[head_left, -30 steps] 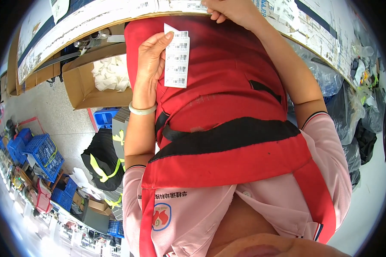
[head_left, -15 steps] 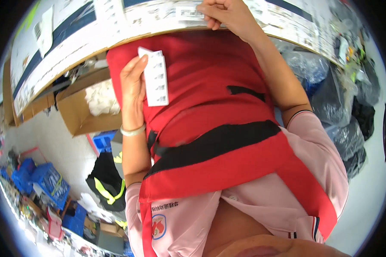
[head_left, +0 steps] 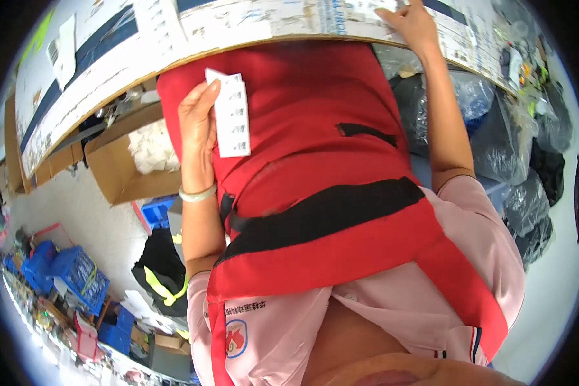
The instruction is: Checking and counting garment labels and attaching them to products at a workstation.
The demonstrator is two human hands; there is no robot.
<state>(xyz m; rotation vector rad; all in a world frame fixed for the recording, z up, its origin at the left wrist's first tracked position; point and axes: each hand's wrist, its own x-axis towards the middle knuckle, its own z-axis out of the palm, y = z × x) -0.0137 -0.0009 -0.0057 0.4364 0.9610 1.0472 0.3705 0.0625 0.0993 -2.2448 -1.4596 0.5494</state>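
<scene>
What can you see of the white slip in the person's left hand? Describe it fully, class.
The slip is a narrow white paper strip, upright and slightly tilted, with a column of small dark printed blocks down its face; the print is too small to tell. It looks thin and flat, with a second sheet edge showing at its top. The left hand pinches its left edge, fingers behind. It is held in front of the red apron, just below the table edge.

From my remote seat, my right hand [head_left: 410,22] is cropped at the top edge, and the label strip's [head_left: 232,114] print blurs beyond reading.
</scene>
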